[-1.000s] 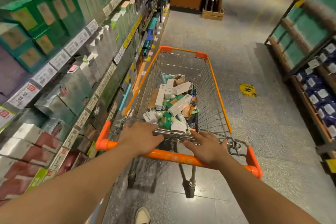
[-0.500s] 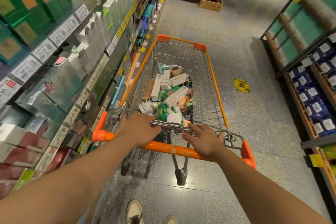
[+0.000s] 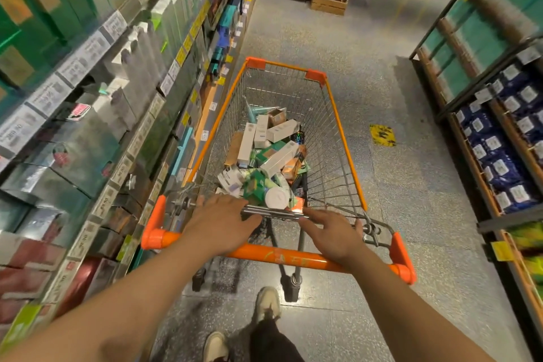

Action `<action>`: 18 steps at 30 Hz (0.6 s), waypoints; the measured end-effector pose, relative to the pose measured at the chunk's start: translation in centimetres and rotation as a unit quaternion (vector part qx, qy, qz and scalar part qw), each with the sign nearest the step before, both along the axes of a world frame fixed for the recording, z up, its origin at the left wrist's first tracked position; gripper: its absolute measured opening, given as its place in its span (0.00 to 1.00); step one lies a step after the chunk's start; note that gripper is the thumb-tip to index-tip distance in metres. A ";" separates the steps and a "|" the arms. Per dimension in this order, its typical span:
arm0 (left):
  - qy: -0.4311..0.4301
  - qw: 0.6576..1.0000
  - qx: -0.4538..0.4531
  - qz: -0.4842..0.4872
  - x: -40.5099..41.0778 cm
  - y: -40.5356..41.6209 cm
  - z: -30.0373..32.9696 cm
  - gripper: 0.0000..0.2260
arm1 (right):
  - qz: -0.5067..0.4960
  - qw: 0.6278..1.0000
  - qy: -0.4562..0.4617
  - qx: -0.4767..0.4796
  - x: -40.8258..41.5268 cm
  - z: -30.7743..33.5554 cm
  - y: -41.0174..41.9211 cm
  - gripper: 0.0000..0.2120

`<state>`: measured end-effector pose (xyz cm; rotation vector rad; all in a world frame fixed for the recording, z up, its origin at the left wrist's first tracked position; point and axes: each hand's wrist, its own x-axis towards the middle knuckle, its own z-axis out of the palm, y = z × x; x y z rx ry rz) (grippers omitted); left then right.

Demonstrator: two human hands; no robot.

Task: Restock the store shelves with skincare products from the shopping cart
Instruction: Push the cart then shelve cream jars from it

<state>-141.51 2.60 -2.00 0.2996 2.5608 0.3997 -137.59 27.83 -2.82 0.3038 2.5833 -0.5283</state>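
Shelves (image 3: 123,132) flank the shopping cart (image 3: 346,150) — both hands' grip relaxed, fingers straight, holding nothing.

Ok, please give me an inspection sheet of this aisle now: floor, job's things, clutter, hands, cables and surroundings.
Surface: grey speckled floor, with a yellow sticker.
Job's things: cart holds a loose pile of boxes; shelves on the left are stocked.
Clutter: wooden crate at the far end.
Hands: left hand and right hand rest on the cart's near end, fingers straight.
Cables: nothing seen.
Surroundings: rack with blue packs on the right.
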 end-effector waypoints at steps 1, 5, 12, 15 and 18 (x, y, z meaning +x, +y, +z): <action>0.001 1.000 0.002 -0.003 -0.1 0.0 0.0 0.29 | -0.003 1.000 0.001 -0.005 -0.2 -0.2 0.1 0.27; -0.030 0.999 0.018 0.033 -2.0 0.4 -0.7 0.26 | -0.026 0.999 -0.013 -0.029 -1.9 -0.9 0.8 0.26; -0.079 0.984 0.092 0.132 -6.5 3.8 -0.4 0.23 | -0.046 0.989 -0.029 -0.138 -8.4 -3.5 1.4 0.21; -0.124 0.980 0.070 0.142 -8.8 5.4 -1.1 0.19 | -0.026 0.985 -0.054 -0.162 -12.0 -5.1 1.6 0.23; -0.151 0.972 0.055 0.173 -11.0 6.3 -2.4 0.13 | -0.016 0.983 -0.093 -0.158 -15.4 -7.8 1.5 0.26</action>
